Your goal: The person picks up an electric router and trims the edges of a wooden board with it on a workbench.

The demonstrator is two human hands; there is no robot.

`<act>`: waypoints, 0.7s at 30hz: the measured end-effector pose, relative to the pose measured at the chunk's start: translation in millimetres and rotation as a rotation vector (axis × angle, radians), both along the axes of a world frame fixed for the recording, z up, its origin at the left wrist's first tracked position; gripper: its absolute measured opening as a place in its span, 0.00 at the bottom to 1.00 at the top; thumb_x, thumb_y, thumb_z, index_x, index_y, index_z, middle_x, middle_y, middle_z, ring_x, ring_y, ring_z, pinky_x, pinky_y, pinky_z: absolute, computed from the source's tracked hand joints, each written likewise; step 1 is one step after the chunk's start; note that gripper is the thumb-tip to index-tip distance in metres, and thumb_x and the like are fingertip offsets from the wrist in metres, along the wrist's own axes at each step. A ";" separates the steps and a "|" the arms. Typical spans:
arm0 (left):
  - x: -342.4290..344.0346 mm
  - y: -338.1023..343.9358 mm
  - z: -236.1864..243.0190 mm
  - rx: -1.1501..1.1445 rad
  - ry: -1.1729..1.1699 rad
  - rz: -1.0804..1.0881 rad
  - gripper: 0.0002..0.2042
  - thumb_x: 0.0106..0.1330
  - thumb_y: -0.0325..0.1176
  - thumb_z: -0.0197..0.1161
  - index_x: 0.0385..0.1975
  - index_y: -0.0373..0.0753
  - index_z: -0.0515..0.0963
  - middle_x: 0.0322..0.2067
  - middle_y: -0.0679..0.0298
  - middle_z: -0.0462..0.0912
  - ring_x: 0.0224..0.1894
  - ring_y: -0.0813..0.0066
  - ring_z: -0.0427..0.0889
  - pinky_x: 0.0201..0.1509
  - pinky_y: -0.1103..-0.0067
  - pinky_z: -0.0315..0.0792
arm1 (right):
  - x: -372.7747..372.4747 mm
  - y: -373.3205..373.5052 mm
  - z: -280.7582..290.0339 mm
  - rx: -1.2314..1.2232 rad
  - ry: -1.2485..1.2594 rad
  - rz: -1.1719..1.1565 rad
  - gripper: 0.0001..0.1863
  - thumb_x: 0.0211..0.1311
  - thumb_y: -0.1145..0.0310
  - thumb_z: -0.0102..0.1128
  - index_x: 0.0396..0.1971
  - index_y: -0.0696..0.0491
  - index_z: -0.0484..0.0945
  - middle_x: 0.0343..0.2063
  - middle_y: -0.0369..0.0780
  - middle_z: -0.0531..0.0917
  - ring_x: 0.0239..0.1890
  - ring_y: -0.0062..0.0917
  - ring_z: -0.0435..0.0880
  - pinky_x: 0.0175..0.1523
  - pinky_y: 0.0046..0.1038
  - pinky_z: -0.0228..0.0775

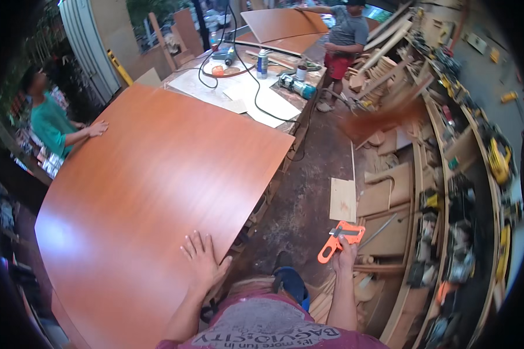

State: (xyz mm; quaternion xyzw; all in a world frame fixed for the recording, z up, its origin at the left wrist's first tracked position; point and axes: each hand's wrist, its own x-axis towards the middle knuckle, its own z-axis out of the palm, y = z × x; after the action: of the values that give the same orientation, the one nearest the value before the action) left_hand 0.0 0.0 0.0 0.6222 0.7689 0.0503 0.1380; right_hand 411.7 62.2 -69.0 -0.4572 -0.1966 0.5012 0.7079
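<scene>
The right hand (346, 256) is wrapping closed around an orange loop-handled hand tool (354, 228), thumb on top, apparently to keep it controlled while the tool is pointing up and away. The left hand (204, 262) is lying open with fingers spread, grasping nothing; its palm is pressing near the edge of a wood-grain sheet (157, 174), probably to steady it. That sheet is stretching forward and leftward from the left hand. At its far left, a co-worker in teal (49, 125) is resting a hand on the opposite edge, perhaps supporting that side.

Just beyond the right hand, a pale board offcut (343, 199) is lying flat on the floor (300, 186). Well ahead of both hands, a table (313, 77) is carrying white sheets (268, 103) and a spray can (262, 65), seemingly within easy reach of people working around it. Farther ahead, another co-worker (349, 35) is standing beside a tilted panel (285, 24).
</scene>
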 end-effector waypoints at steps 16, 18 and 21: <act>139.3 285.2 1.7 0.145 0.031 0.108 0.48 0.60 0.63 0.67 0.73 0.33 0.63 0.76 0.35 0.50 0.78 0.25 0.42 0.77 0.35 0.37 | 19.4 540.0 99.9 -0.076 -0.886 0.943 0.14 0.60 0.66 0.73 0.41 0.58 0.82 0.33 0.36 0.86 0.36 0.19 0.84 0.42 0.27 0.77; 152.5 316.6 6.3 0.138 0.024 0.117 0.49 0.60 0.64 0.66 0.73 0.34 0.63 0.76 0.35 0.50 0.78 0.25 0.42 0.77 0.35 0.37 | 5.0 603.5 87.5 -0.026 -1.039 0.944 0.20 0.59 0.66 0.73 0.48 0.60 0.81 0.39 0.40 0.88 0.41 0.25 0.87 0.48 0.30 0.79; 164.0 355.7 20.2 0.078 0.016 0.149 0.49 0.60 0.66 0.65 0.73 0.34 0.64 0.76 0.36 0.51 0.78 0.25 0.42 0.76 0.34 0.37 | -31.6 663.0 80.1 0.054 -1.179 0.978 0.22 0.58 0.66 0.73 0.49 0.62 0.81 0.40 0.41 0.88 0.42 0.27 0.87 0.49 0.32 0.78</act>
State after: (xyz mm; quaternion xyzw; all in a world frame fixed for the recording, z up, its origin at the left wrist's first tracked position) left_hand 164.0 355.7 20.2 0.5686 0.8116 0.0853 0.1034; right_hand 380.1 725.2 11.1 -0.4924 -0.7339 0.4256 0.1943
